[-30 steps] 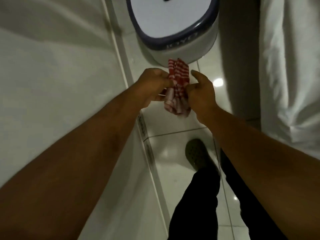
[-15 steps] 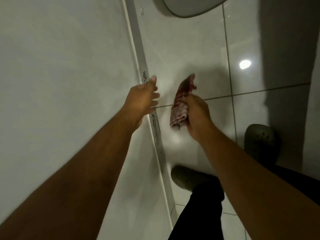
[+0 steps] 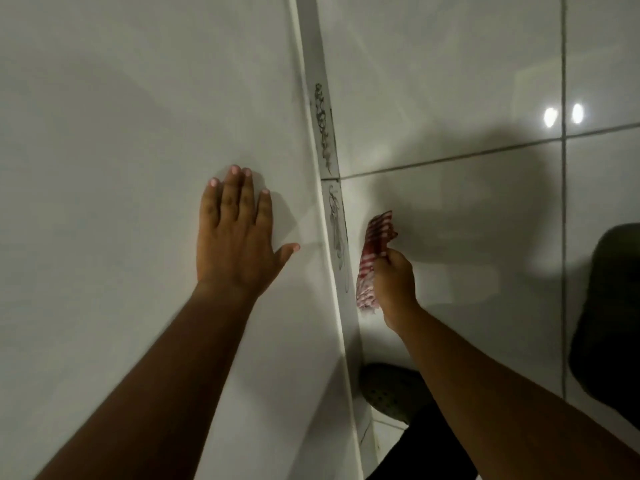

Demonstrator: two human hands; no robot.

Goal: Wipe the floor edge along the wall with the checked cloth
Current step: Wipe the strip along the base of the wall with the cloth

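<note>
My right hand [image 3: 394, 282] grips the red and white checked cloth [image 3: 372, 252], bunched lengthwise, low over the white floor tiles just right of the skirting strip [image 3: 332, 209] at the foot of the wall. Dark squiggly marks run along that strip. Whether the cloth touches the floor, I cannot tell. My left hand [image 3: 235, 237] lies flat on the white wall [image 3: 121, 150], fingers spread, holding nothing.
Glossy white floor tiles [image 3: 467, 81] with grey grout lines fill the right side. My two dark shoes stand on them: one [image 3: 391, 389] close to the wall below my right arm, the other [image 3: 609, 306] at the right edge. My dark trouser leg shows at the bottom.
My left hand let go of the cloth and moved left onto the wall. My right hand carried the cloth down beside the skirting. The view dropped closer to the floor; the stool left the frame.
</note>
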